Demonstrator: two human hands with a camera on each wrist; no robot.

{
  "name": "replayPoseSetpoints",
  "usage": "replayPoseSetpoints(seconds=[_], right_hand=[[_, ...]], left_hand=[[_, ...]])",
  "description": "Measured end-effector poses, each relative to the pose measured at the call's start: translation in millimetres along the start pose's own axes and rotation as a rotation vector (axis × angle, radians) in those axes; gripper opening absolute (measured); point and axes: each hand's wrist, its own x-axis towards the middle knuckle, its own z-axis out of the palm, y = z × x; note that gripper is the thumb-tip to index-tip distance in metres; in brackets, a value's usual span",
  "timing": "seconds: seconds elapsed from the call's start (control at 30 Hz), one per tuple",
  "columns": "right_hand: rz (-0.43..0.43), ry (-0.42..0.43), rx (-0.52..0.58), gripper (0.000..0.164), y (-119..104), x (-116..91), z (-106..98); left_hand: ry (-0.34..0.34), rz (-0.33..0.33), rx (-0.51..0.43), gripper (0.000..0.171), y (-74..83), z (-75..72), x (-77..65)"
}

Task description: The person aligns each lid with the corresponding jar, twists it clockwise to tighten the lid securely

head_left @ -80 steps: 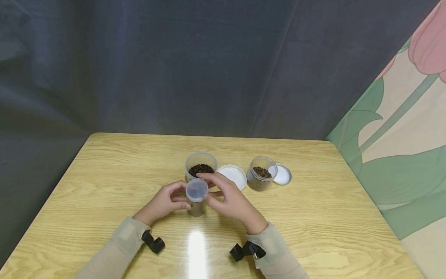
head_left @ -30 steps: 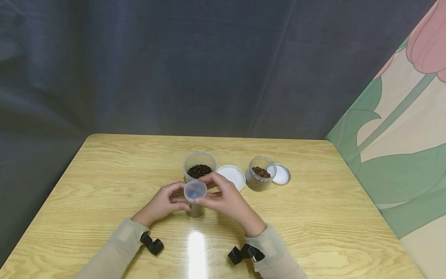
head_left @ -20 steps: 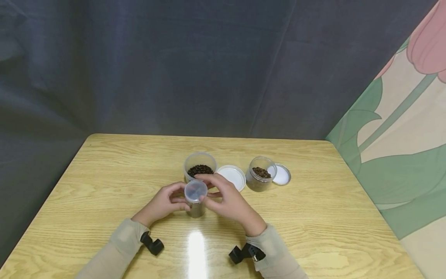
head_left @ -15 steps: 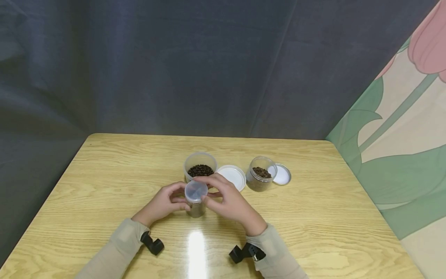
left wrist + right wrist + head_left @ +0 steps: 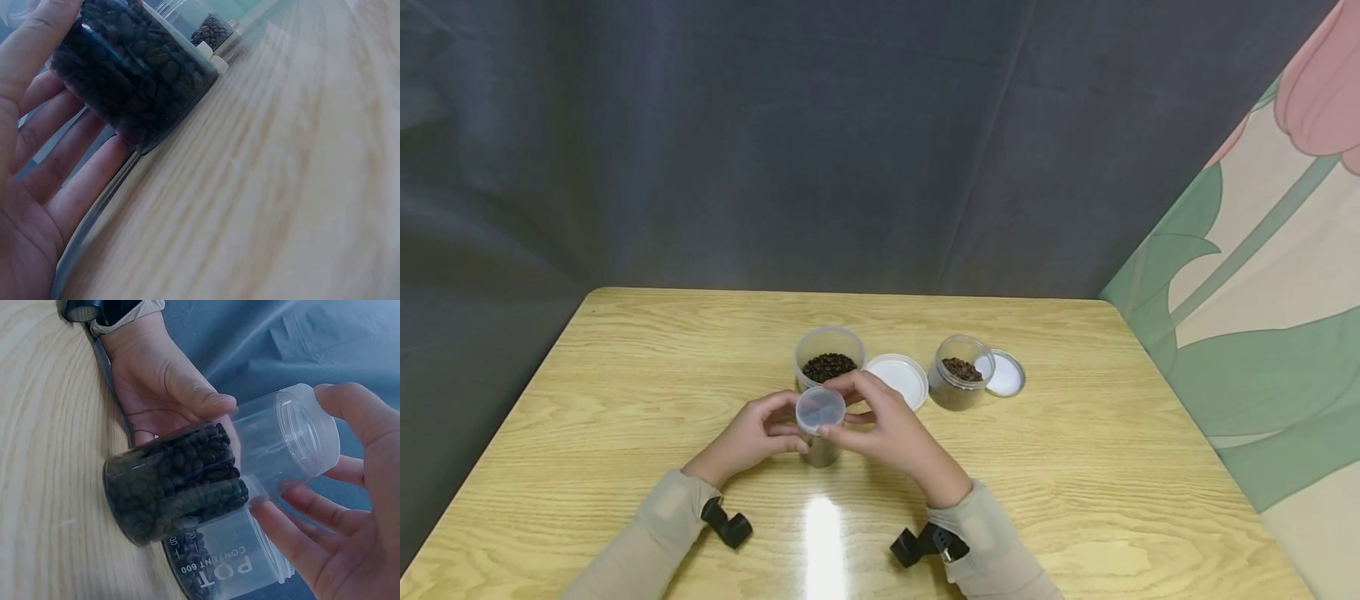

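A clear plastic jar point(image 5: 822, 451), partly filled with dark coffee beans, stands upright on the table near its middle. On its mouth sits a translucent screw lid point(image 5: 820, 408). My left hand point(image 5: 752, 437) holds the jar's side; the left wrist view shows its thumb and fingers around the bean-filled wall. My right hand point(image 5: 891, 429) grips the lid from the right, thumb on the near side of the rim. In the right wrist view, beans point(image 5: 181, 478) fill the jar's lower part, and fingers of the right hand point(image 5: 356, 531) also touch the upper wall.
Just behind stands a wider open tub point(image 5: 831, 337) holding dark beans. A white lid point(image 5: 898, 379) lies beside it. Farther right are an open clear jar point(image 5: 957, 393) with brown contents and a round silver-rimmed lid point(image 5: 1006, 375). A dark curtain point(image 5: 820, 150) hangs behind the table.
My right thumb has shifted left along the near rim of the lid since half a second ago. The left hand and the jar keep their places.
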Motion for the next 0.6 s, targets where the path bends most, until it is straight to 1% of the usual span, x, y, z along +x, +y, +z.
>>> replayPoseSetpoints(seconds=[0.2, 0.33, 0.47, 0.6], right_hand=[[0.006, 0.021, -0.005, 0.045, -0.8, 1.0, 2.1], [-0.007, 0.029, -0.024, 0.045, -1.6, 0.9, 3.1], [-0.037, 0.025, -0.052, 0.053, -0.4, 0.0, 2.7], [-0.048, -0.008, -0.056, 0.059, 1.1, -1.0, 0.6]], left_hand=[[0.003, 0.002, 0.004, 0.06, 0.9, -0.1, -0.1], [0.002, 0.005, 0.006, 0.059, 1.2, 0.1, 0.0], [0.005, -0.004, 0.01, 0.059, 1.8, 0.2, 0.1], [0.004, -0.009, 0.011, 0.059, 1.5, 0.3, 0.2]])
